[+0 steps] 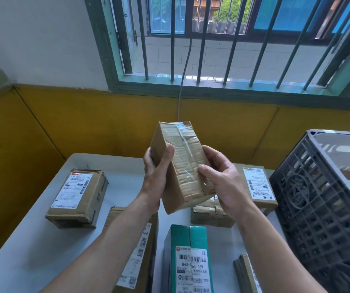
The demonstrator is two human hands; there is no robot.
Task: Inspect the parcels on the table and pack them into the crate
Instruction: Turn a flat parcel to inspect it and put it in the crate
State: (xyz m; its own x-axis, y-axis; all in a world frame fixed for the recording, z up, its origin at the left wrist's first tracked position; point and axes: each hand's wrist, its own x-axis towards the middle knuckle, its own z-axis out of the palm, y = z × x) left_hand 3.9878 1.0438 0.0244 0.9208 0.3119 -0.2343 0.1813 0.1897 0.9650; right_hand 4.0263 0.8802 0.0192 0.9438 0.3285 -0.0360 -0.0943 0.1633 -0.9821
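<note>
Well left of the left hand [156, 174], the left box [76, 197] sits on the table [28, 256] with its white label up. Under the left forearm lies a long box [137, 240], also label up. The left hand grips the parcel [180, 157] by its left side, thumb on the near edge and fingers curled behind. The parcel is creased brown cardboard with clear tape down its face. It is held tilted above the table, between both hands. The right hand [222, 180] clasps its right side, thumb pressed on the taped face and fingers wrapped behind. Below the hands, nearer the person, stands a green box [188, 236] with white barcode labels. Directly beneath the right hand a squat box [210, 216] rests on the table. Just right of that hand lies a tan box [258, 187], label up. By the right forearm a flat parcel [246, 273] lies near the table's edge. Farthest right of the right hand stands the dark latticed crate [322, 208]; what it holds cannot be made out.
</note>
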